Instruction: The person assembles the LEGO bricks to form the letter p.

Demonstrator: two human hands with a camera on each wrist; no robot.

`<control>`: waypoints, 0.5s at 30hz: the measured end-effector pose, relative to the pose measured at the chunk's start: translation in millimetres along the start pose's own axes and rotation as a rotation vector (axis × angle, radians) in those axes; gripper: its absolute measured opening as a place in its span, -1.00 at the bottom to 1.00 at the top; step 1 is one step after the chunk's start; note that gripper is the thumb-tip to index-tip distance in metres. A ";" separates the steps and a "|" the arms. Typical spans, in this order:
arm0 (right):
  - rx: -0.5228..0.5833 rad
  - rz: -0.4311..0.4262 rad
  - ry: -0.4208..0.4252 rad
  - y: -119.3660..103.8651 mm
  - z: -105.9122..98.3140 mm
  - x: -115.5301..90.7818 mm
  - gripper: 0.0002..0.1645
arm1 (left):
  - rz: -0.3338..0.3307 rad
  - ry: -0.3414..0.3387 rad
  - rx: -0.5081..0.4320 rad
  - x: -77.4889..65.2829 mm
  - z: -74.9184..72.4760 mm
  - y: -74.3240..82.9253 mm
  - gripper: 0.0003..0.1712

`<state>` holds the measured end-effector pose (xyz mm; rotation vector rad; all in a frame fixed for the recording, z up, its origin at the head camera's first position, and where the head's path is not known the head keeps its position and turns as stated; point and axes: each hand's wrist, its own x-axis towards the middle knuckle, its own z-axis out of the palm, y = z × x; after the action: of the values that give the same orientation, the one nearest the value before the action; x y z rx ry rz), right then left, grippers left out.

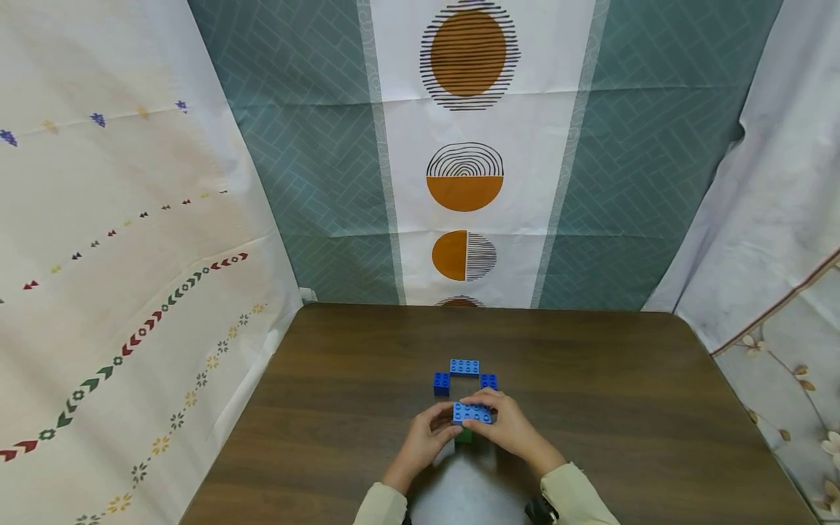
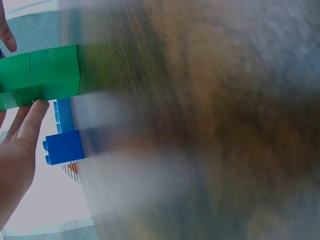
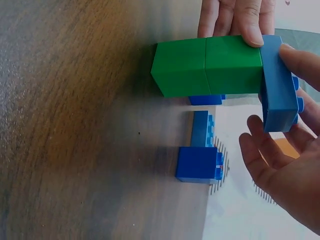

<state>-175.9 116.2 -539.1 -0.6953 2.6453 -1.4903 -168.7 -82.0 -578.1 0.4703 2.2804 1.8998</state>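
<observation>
Eight studs top the light blue 2x4 toy brick, which sits across two stacked green bricks at the near middle of the table and overhangs them toward 3 o'clock. Whether its underside is fully pressed home cannot be told.

It should handle as light, stiff plastic, hard to damage but a little slick on its smooth walls. The long sides and the overhanging end offer the surest hold, with pressure best kept straight down, since the narrow green column could tip.

The person's right hand is partly closed, pinching the light blue brick between thumb and fingers. The left hand, also partly closed, steadies the upper green brick, its thumb close under the joint.

Beyond, at 12 o'clock, lies a second light blue brick, flanked by square-topped dark blue bricks near 11 o'clock and 1 o'clock; all have crisp edges and round studs.

The tabletop is dark brown, wood-grained, with rounded far corners. Past it at 12 o'clock hangs creased teal-and-white cloth with ochre discs; chevron-patterned cream cloth hangs at 10, flowered white cloth at 2.
</observation>
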 end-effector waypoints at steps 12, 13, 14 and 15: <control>0.016 -0.053 -0.063 4.1 -7.8 2.4 -0.61 | 0.020 0.003 0.037 -7.5 -0.3 28.7 -0.65; 0.024 -0.061 -0.064 3.3 -8.8 3.3 -0.62 | 0.025 0.005 0.040 -6.1 0.0 23.3 -0.64; 0.029 -0.066 -0.064 2.6 -9.7 4.2 -0.63 | 0.030 0.008 0.040 -4.6 0.4 17.6 -0.64; 0.036 -0.072 -0.062 1.9 -10.7 5.2 -0.64 | 0.044 0.010 0.044 -3.0 0.6 11.5 -0.64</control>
<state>-183.8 123.7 -533.9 -0.8285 2.5679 -1.5036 -164.0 -80.6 -567.2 0.5215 2.3416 1.8792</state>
